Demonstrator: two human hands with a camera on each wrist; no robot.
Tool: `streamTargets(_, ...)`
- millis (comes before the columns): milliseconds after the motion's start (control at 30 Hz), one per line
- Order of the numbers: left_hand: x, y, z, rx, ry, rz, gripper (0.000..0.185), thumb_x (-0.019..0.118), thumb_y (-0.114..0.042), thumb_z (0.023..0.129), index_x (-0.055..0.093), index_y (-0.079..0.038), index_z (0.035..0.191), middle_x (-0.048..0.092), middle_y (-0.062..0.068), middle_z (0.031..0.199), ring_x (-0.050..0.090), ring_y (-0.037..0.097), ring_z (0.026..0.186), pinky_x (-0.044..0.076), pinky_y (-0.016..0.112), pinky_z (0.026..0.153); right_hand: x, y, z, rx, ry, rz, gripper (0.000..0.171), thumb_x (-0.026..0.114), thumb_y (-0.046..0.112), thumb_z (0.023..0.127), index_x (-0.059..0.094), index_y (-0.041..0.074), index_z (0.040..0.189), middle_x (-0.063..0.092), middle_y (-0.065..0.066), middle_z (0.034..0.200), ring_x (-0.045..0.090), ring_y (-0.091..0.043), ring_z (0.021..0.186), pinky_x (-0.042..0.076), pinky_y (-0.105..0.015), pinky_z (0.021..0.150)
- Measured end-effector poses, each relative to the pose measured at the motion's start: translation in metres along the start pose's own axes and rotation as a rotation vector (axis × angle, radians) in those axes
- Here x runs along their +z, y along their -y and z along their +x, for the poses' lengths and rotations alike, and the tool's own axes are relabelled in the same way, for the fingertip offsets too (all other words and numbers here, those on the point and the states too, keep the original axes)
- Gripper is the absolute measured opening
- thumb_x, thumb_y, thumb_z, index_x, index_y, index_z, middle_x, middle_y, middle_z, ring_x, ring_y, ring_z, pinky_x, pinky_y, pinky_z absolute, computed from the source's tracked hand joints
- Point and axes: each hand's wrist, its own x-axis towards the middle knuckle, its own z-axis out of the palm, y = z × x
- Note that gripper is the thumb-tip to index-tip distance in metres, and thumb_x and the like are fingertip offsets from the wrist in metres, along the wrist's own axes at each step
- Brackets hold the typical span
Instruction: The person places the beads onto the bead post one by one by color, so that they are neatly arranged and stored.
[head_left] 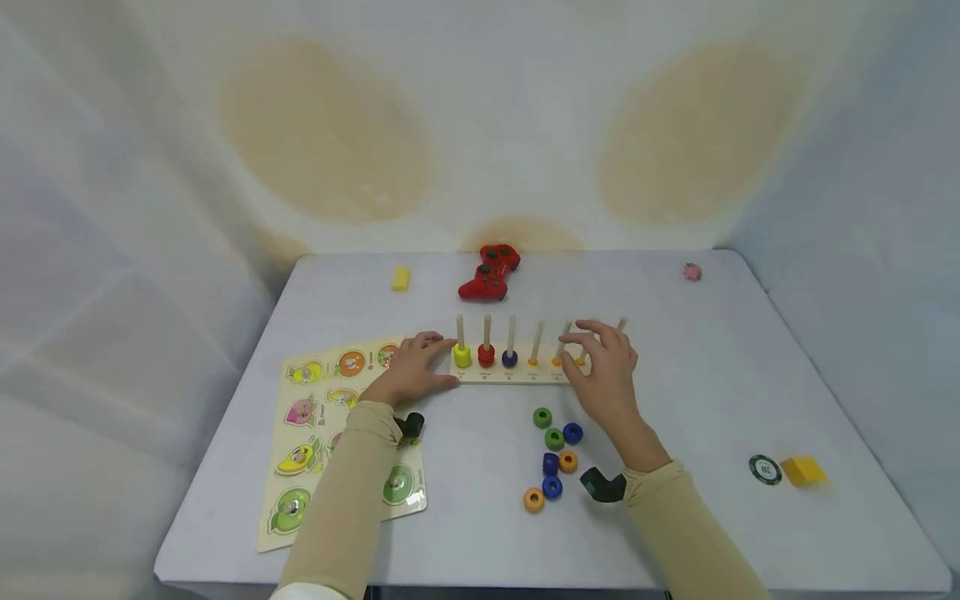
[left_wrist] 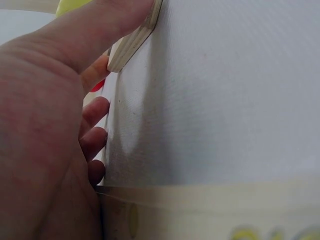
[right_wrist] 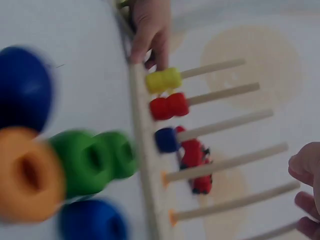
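A wooden peg board [head_left: 510, 377] with a row of upright pegs stands mid-table. Yellow beads [right_wrist: 163, 80], red beads [right_wrist: 169, 106] and one blue bead [right_wrist: 166, 140] are threaded on its three leftmost pegs. My left hand [head_left: 411, 368] grips the board's left end, thumb at the near corner and index finger at the far one. Over the right-hand pegs, my right hand [head_left: 606, 377] has thumb and index finger parted, with nothing between them. Loose green [head_left: 542, 417], blue [head_left: 573, 432] and orange beads [head_left: 533, 500] lie in front of the board.
A fruit puzzle board [head_left: 273, 500] lies under the left forearm. Behind the peg board are a red game controller [head_left: 491, 273] and a yellow block [head_left: 401, 278]. At right sit a round chip [head_left: 765, 470], a yellow-orange block [head_left: 804, 471] and a small pink object [head_left: 692, 272].
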Motion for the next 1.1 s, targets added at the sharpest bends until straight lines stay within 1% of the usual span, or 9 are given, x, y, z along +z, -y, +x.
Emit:
streamTargets(100, -0.008, -0.001, -0.001, -0.013, -0.007, -0.017, 0.077, 0.073, -0.057, 0.088, 0.040, -0.040, 0.155, 0.032, 0.002, 0.162, 0.025, 0.036, 0.148, 0.026, 0.065, 0.119, -0.001, -0.016, -0.017, 0.039, 0.037, -0.011, 0.020, 0.072, 0.010, 0.093, 0.073, 0.007, 0.113, 0.060, -0.016, 0.136, 0.045, -0.043, 0.133, 0.028, -0.066, 0.107)
streamTargets(233, -0.013, 0.001, -0.003, -0.009, -0.002, -0.023, 0.077, 0.072, -0.057, 0.089, 0.041, -0.037, 0.156, 0.031, 0.003, 0.162, 0.025, 0.037, 0.148, 0.025, 0.065, 0.119, -0.004, -0.034, -0.044, 0.109, 0.188, -0.017, 0.021, 0.072, 0.011, 0.093, 0.073, 0.008, 0.114, 0.064, -0.016, 0.132, 0.049, -0.041, 0.131, 0.032, -0.066, 0.107)
streamTargets(300, -0.013, 0.003, -0.003, -0.007, -0.003, -0.015, 0.077, 0.071, -0.057, 0.089, 0.040, -0.037, 0.156, 0.031, 0.003, 0.162, 0.025, 0.037, 0.148, 0.024, 0.065, 0.120, -0.006, -0.039, -0.058, 0.130, 0.263, 0.001, 0.021, 0.072, 0.011, 0.093, 0.073, 0.010, 0.114, 0.063, -0.014, 0.133, 0.047, -0.039, 0.133, 0.030, -0.066, 0.109)
streamTargets(367, -0.014, 0.005, -0.001, -0.010, -0.009, -0.006, 0.077, 0.071, -0.058, 0.089, 0.040, -0.037, 0.156, 0.031, 0.002, 0.162, 0.025, 0.036, 0.148, 0.024, 0.063, 0.120, -0.006, -0.041, -0.073, 0.105, 0.300, 0.021, 0.023, 0.075, 0.012, 0.091, 0.074, 0.013, 0.114, 0.062, -0.012, 0.135, 0.046, -0.037, 0.134, 0.029, -0.065, 0.110)
streamTargets(500, -0.019, 0.006, 0.003, -0.012, -0.006, -0.010, 0.078, 0.071, -0.059, 0.088, 0.039, -0.038, 0.156, 0.030, 0.002, 0.162, 0.024, 0.037, 0.148, 0.024, 0.064, 0.119, -0.002, -0.034, -0.094, 0.001, 0.340, 0.060, 0.029, 0.080, 0.018, 0.087, 0.074, 0.019, 0.116, 0.054, -0.011, 0.145, 0.037, -0.038, 0.140, 0.024, -0.066, 0.109)
streamTargets(567, -0.023, 0.006, 0.006, -0.002, -0.012, -0.012, 0.078, 0.071, -0.060, 0.088, 0.039, -0.039, 0.156, 0.030, 0.002, 0.162, 0.024, 0.037, 0.148, 0.024, 0.065, 0.119, 0.001, -0.029, -0.097, -0.060, 0.337, 0.068, 0.033, 0.082, 0.019, 0.086, 0.074, 0.019, 0.117, 0.049, -0.013, 0.150, 0.034, -0.040, 0.141, 0.023, -0.066, 0.107)
streamTargets(733, -0.030, 0.005, 0.009, 0.016, -0.032, -0.018, 0.077, 0.071, -0.057, 0.089, 0.040, -0.037, 0.156, 0.031, 0.003, 0.162, 0.025, 0.037, 0.148, 0.022, 0.063, 0.121, 0.009, -0.022, -0.094, -0.094, 0.324, 0.042, 0.035, 0.082, 0.022, 0.086, 0.074, 0.019, 0.120, 0.045, -0.014, 0.153, 0.032, -0.040, 0.143, 0.022, -0.066, 0.108)
streamTargets(867, -0.025, 0.005, 0.008, 0.002, -0.013, -0.034, 0.078, 0.072, -0.058, 0.088, 0.040, -0.038, 0.156, 0.030, 0.002, 0.162, 0.024, 0.036, 0.149, 0.023, 0.063, 0.120, 0.008, -0.020, -0.092, -0.108, 0.354, -0.052, 0.031, 0.083, 0.026, 0.086, 0.077, 0.020, 0.115, 0.048, -0.012, 0.151, 0.034, -0.038, 0.141, 0.026, -0.065, 0.107)
streamTargets(1100, -0.007, -0.001, 0.002, -0.014, 0.027, -0.041, 0.079, 0.074, -0.059, 0.087, 0.040, -0.039, 0.156, 0.030, 0.002, 0.163, 0.024, 0.036, 0.149, 0.025, 0.065, 0.120, -0.010, -0.020, -0.099, -0.172, 0.362, -0.298, 0.031, 0.091, 0.027, 0.076, 0.077, 0.021, 0.103, 0.061, -0.007, 0.135, 0.049, -0.034, 0.131, 0.043, -0.060, 0.106)
